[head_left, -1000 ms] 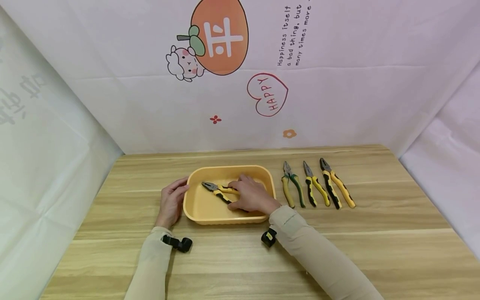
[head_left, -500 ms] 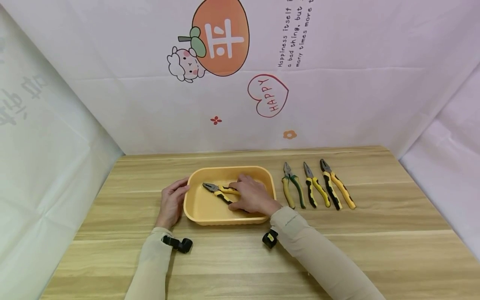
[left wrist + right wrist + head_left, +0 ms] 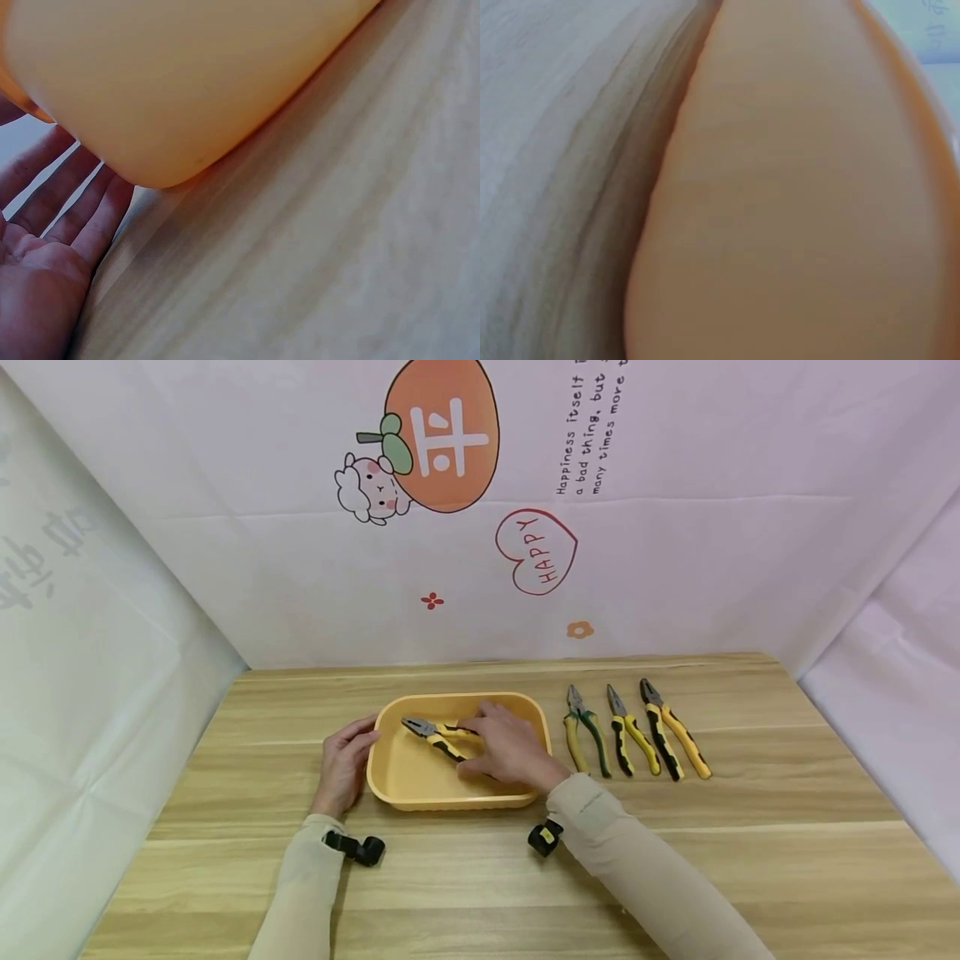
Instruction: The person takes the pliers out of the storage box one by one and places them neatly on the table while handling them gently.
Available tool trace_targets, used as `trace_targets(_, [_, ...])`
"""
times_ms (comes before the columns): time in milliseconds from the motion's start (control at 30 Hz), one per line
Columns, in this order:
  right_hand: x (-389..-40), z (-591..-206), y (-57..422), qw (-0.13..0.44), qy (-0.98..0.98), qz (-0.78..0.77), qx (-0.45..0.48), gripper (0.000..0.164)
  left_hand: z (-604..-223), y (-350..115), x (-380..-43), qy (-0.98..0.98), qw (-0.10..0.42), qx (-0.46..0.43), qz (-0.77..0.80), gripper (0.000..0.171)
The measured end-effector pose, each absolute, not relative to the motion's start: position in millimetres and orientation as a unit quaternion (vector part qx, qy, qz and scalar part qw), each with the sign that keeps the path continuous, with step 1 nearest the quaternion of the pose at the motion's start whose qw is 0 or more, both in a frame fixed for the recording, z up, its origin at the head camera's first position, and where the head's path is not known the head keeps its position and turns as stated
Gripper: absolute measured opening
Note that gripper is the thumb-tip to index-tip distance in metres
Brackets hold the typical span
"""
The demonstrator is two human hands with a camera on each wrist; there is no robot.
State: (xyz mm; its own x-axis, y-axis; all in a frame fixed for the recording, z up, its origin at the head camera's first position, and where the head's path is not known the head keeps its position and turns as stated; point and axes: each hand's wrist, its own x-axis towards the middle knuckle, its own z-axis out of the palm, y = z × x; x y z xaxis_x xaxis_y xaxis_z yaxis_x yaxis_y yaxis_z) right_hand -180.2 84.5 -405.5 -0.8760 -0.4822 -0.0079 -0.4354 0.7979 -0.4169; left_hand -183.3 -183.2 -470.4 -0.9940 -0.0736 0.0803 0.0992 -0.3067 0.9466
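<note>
A yellow plastic bin (image 3: 386,795) stands on the wooden table in the head view. My left hand (image 3: 342,767) is at its left end, fingers fairly straight against the outer wall and thumb near the rim. The left wrist view shows those fingers (image 3: 71,184) beside the bin's wall (image 3: 187,82). Reaching inside, my right hand (image 3: 506,747) grips the yellow-and-black handles of a pair of combination pliers (image 3: 435,735), metal head pointing left. The hand covers the handle ends. Only the bin's outer wall (image 3: 780,187) fills the right wrist view, without the hand.
To the right of the bin lie green-handled pliers (image 3: 579,712), long-nose pliers (image 3: 617,708) and large yellow-and-black pliers (image 3: 656,702), side by side on the wooden table (image 3: 450,877). A printed white cloth (image 3: 315,585) hangs behind the table.
My right hand has risen slightly and shifted a little, and the pliers' head has moved up and left inside the bin. My left hand and the bin stay in place.
</note>
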Motion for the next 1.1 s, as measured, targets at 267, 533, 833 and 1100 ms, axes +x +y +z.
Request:
trace_targets(267, [-178,-402,88,0.036,0.942,-0.222,-0.249,0.066,-470,-183,-183,-0.588,0.057,-0.011,-0.807,0.038])
trace_targets(533, [-173,-395,90,0.014,0.935,-0.261,-0.240,0.063,-468,-182,-182,-0.589,0.058,-0.005,-0.806,0.037])
trace_targets(833, [-165,-383,91,-0.003,0.925,-0.311,-0.219,0.066,-468,-182,-182,-0.586,0.058,0.000,-0.809,0.036])
trace_targets(1100, [-158,-374,95,-0.011,0.924,-0.324,-0.202,0.067,-467,-182,-182,-0.586,0.057,-0.001,-0.808,0.037])
